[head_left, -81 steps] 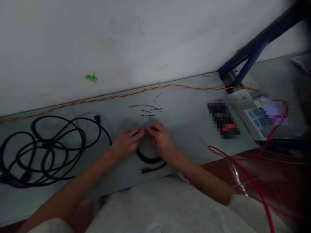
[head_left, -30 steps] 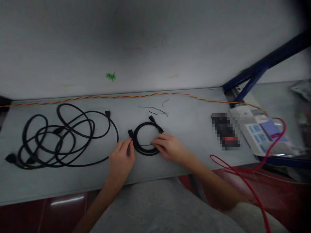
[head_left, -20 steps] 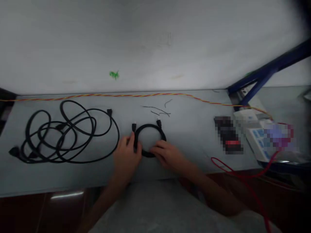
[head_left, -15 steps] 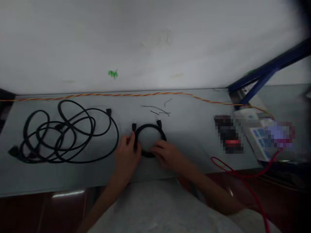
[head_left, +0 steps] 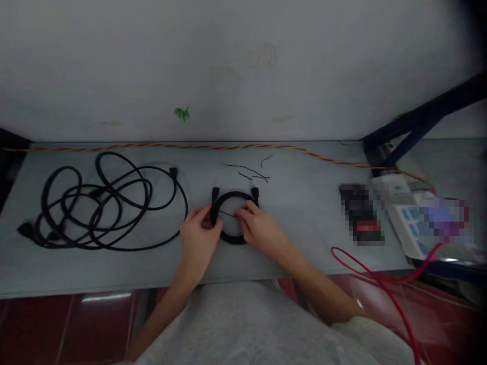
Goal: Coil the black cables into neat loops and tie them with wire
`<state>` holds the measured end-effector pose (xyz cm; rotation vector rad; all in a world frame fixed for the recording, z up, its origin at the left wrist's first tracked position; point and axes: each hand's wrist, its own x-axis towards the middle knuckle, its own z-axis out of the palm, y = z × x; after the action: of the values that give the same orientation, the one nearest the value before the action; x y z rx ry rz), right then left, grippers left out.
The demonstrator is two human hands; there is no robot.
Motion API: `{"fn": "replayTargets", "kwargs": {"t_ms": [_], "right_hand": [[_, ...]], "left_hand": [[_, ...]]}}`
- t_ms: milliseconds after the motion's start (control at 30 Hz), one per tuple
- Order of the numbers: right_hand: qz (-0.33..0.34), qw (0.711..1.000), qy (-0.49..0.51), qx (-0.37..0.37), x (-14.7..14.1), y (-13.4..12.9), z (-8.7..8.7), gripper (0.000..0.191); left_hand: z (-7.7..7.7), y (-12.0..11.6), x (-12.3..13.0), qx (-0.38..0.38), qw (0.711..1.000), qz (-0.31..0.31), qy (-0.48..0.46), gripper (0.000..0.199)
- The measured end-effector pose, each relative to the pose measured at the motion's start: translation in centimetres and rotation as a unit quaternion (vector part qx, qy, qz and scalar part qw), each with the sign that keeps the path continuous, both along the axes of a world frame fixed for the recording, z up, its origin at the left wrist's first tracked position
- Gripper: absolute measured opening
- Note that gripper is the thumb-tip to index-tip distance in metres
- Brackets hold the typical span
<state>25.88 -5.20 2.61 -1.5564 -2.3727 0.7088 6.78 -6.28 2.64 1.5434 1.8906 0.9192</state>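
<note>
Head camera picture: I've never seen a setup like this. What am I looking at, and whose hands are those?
There's no machine here. A person wears this camera on their head, so you're seeing their own view, looking forward and down at their bare hands. Their left hand appears to grip a coiled black cable just below one of its two plugs, while their right hand touches the coil's other side. On the grey bench, a larger loose black cable lies to the left, and a twisted red-and-yellow wire runs along the back.
</note>
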Motion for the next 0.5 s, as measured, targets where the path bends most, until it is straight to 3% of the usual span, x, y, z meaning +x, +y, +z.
{"fn": "replayTargets", "kwargs": {"t_ms": [133, 233, 500], "right_hand": [[0.001, 0.999, -0.053, 0.0, -1.0, 0.2, 0.6, 0.033], [-0.007, 0.999, -0.038, 0.022, -1.7, 0.5, 0.3, 0.037], [-0.057, 0.993, 0.09, 0.048, -2.9, 1.0, -1.4, 0.034]], "left_hand": [[0.4, -0.2, 0.2, 0.029, 0.999, 0.002, -0.015, 0.034], [0.3, -0.3, 0.2, 0.049, 0.999, -0.012, -0.008, 0.033], [-2.2, -0.7, -0.1, 0.155, 0.979, -0.05, 0.122, 0.022]]}}
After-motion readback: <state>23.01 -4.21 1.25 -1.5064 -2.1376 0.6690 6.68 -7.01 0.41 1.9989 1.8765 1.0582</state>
